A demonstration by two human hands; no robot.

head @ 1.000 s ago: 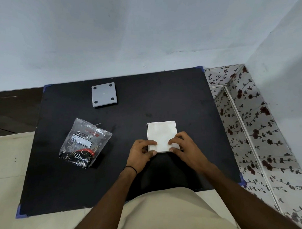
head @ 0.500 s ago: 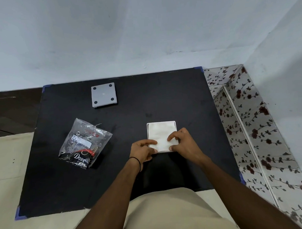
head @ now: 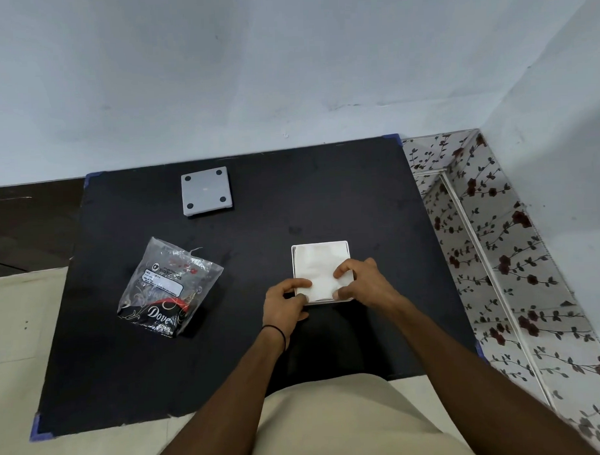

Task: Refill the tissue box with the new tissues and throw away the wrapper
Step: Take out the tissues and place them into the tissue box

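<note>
A square white tissue box (head: pixel 294 261) stands open on the black table (head: pixel 325 199), with a stack of white tissues (head: pixel 318 265) inside it. My left hand (head: pixel 284 302) grips the box's near-left corner. My right hand (head: pixel 365 281) rests on the near-right part of the tissues, fingers pressing on them. The grey lid (head: pixel 205 190), underside up with four black feet, lies at the back left of the table. The crumpled clear-and-black plastic wrapper (head: pixel 168 288) lies to the left of the box.
A pale wall stands behind the table. A floral-patterned ledge (head: pixel 497 254) runs along the table's right side. Cream floor shows at the left and near edges.
My right hand's fingers have slid further onto the tissues and press them down. My left hand has shifted slightly at the box's near-left corner. The wrapper and lid have not moved.
</note>
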